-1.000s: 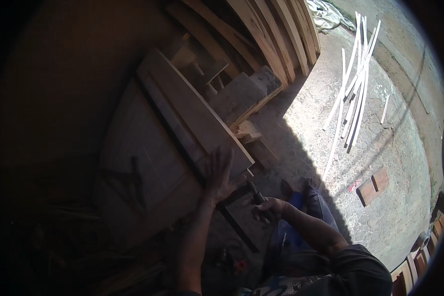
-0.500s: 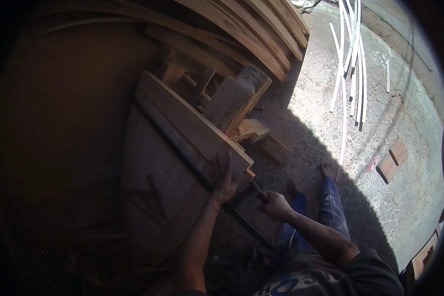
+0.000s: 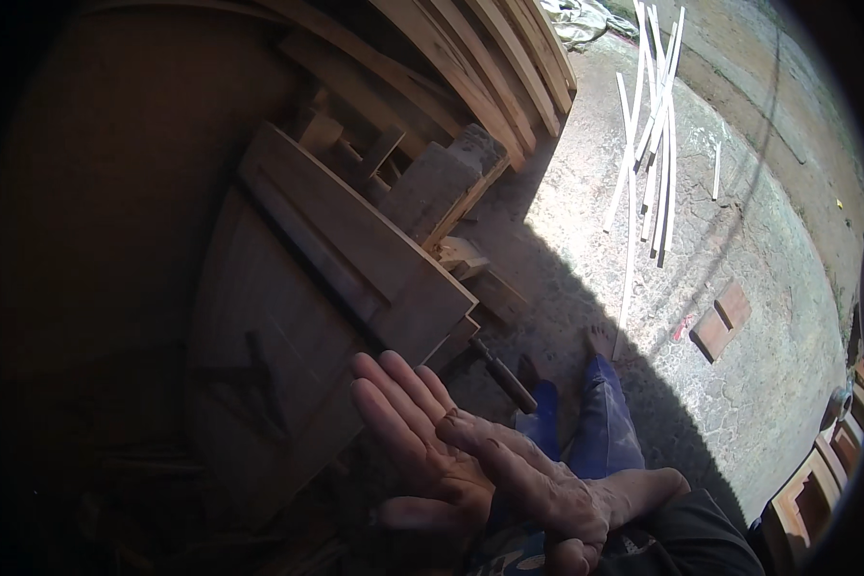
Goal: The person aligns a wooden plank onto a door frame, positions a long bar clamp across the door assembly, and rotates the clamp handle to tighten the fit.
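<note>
The left hand [image 3: 422,442] lay flat with its fingers spread, and the right hand [image 3: 538,485] lay across it, open too, holding nothing (palms rubbing, perhaps to brush off dust). Just past the fingertips a hammer [image 3: 501,372] rested by the corner of a flat board [image 3: 355,250] on the low wooden bench [image 3: 259,317]. Farther off, thin white strips [image 3: 648,144] lay on the sunny ground [image 3: 739,317].

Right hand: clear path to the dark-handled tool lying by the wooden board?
Probably yes. The right hand lies empty across the left hand, and the dark-handled tool lies just beyond on open ground beside the wooden board, nothing between.
</note>
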Available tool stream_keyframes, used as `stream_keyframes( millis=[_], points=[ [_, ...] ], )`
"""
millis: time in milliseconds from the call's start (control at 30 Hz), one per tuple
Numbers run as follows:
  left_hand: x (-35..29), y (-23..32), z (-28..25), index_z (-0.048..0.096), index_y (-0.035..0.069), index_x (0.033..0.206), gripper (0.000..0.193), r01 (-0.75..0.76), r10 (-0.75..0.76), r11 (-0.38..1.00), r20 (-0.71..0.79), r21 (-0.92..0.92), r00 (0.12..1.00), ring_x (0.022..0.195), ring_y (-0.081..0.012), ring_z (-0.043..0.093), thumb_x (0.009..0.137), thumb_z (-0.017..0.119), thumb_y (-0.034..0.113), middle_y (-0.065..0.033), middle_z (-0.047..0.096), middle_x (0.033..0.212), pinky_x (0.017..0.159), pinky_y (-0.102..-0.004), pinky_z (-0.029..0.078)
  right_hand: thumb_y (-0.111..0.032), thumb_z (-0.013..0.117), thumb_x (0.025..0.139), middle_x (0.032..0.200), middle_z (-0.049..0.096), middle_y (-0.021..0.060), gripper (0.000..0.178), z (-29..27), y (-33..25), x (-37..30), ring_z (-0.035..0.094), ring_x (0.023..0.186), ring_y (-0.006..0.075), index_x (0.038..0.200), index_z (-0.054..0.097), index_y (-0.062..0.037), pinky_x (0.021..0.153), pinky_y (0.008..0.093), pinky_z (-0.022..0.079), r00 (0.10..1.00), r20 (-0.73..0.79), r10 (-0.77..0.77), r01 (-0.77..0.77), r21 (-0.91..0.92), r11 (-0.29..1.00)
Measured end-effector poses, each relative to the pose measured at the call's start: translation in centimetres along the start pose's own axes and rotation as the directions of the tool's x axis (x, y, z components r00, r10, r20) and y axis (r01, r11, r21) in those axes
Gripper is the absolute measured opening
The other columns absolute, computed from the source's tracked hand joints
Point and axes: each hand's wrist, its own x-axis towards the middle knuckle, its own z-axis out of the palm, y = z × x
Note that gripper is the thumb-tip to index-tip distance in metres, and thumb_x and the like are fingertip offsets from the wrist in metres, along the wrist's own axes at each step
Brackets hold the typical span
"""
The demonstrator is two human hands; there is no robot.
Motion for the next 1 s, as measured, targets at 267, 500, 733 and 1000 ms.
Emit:
stream_keyframes(
  millis=[267,500,733,1000],
  points=[
    [-4.7,-3.3,-2.1,0.006,0.006,0.158,0.093,0.5,-0.51,0.808,0.056,-0.313,0.858,0.153,-0.0276,-0.008,0.095,0.027,0.071,-0.014,-0.004,0.166,0.123,-0.0398,0.0,-0.065,0.024,0.099,0.163,0.006,0.0247,0.089,-2.8,7.0,1.6,0.003,0.152,0.0382,0.156,0.006,0.001,0.121,0.0499,0.009,0.975,-0.08,0.206,-0.221,-0.388,0.895],
    [-11.4,-8.9,-4.3,0.001,0.008,0.158,0.084,0.794,-0.749,0.464,0.305,-0.393,0.588,0.153,-0.0264,0.003,0.1,0.03,0.062,-0.0123,0.0,0.166,0.123,-0.0396,0.008,-0.06,0.036,0.099,0.159,0.022,0.0234,0.078,-2.4,9.2,-0.8,0.019,0.149,0.0392,0.154,0.026,-0.0058,0.12,0.052,0.019,0.993,0.112,0.042,0.038,-0.633,0.773],
    [-20.1,-18.0,-8.5,0.031,-0.003,0.143,0.061,0.672,-0.613,0.616,-0.287,0.411,0.736,0.131,-0.0259,0.047,0.096,0.063,0.018,-0.0198,0.04,0.144,0.103,-0.0374,0.045,-0.027,0.064,0.085,0.141,0.049,0.0122,0.055,-13.9,19.6,-6.5,0.043,0.137,0.0306,0.136,0.051,-0.0093,0.112,0.0435,0.038,0.7,0.692,0.176,0.617,-0.71,0.338],
    [-19.7,-25.7,-8.5,0.054,0.005,0.12,0.043,0.251,-0.226,0.09,-0.226,0.964,0.948,0.092,-0.0207,0.064,0.086,0.073,0.023,-0.0093,0.062,0.1,0.077,-0.0336,0.053,-0.028,0.069,0.078,0.121,0.061,0.0047,0.051,-13.9,23.3,-1.3,0.054,0.123,0.0248,0.126,0.061,-0.0135,0.104,0.0409,0.043,0.122,0.945,0.302,0.923,-0.22,0.315]
  ],
)
